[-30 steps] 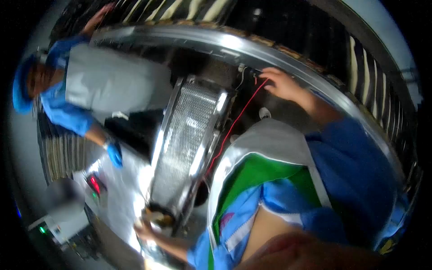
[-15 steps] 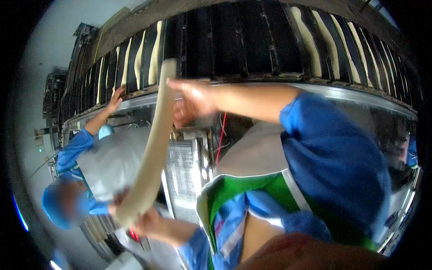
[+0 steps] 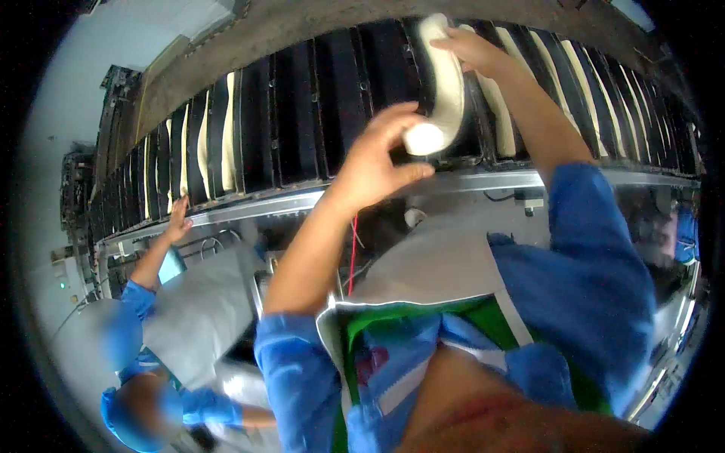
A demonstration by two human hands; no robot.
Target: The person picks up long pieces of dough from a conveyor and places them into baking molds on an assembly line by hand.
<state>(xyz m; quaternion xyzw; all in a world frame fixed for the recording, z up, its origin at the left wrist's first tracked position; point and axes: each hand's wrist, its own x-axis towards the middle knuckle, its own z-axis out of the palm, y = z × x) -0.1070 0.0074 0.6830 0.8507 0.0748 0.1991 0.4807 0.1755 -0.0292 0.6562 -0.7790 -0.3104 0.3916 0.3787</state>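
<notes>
The soft dough (image 3: 451, 90), curved above the black trays (image 3: 332, 98), could sag or land folded across two of them, since the right fingers (image 3: 456, 44) clamp only its far end while the left fingers (image 3: 391, 127) are spread apart.

The light reaching me is cool and uneven, brightest on the pale dough strip (image 3: 449, 90), whose near end nearly washes out, with soft glare along the metal rail (image 3: 513, 181) and deep shade in the black trays (image 3: 294, 113). I see slight blur at the left hand (image 3: 370, 162), smeared patches over the co-worker (image 3: 200, 317), and fisheye bending toward grainy, black corners.
</notes>
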